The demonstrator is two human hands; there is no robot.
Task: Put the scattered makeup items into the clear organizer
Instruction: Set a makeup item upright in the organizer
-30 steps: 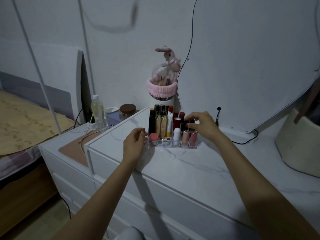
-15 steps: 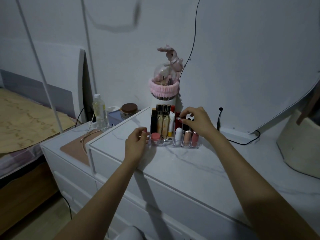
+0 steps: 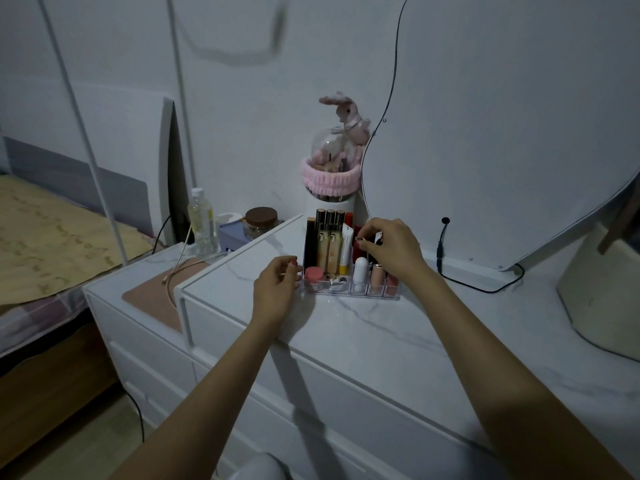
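- Landmark for all positions: clear organizer (image 3: 349, 289), standing on the white marble-pattern dresser top (image 3: 381, 341) in front of the mirror (image 3: 502, 116).
- Change over the last second: right hand (image 3: 391, 247) has lifted from the organizer's front-right slots to its rear-right section. A small dark item (image 3: 375, 241) with a white patch now shows in its fingers; it was not visible a second ago.
- Right hand grasp: fingertips pinch that dark item, held just above the rear-right compartments. Whether the base is already seated, I cannot tell.
- Left hand (image 3: 277, 289): hardly moved; fingers curled against the organizer's left-front corner, apparently steadying it. Whether they truly clamp the wall or only touch it is unclear.
- Reading: this looks like one of the final insertions; no loose makeup shows on the dresser top around the organizer.
- Count, rear-left of organizer: three gold-toned bottles with dark caps (image 3: 330, 237); one white tube with a yellow cap (image 3: 346, 252).
- Count, front row: one pink-lidded pot (image 3: 314, 274) at left, then one white stick (image 3: 361, 270) and two pinkish sticks (image 3: 377, 277) to the right.
- Red lipsticks at rear-centre: at least two, partly hidden by the right hand.
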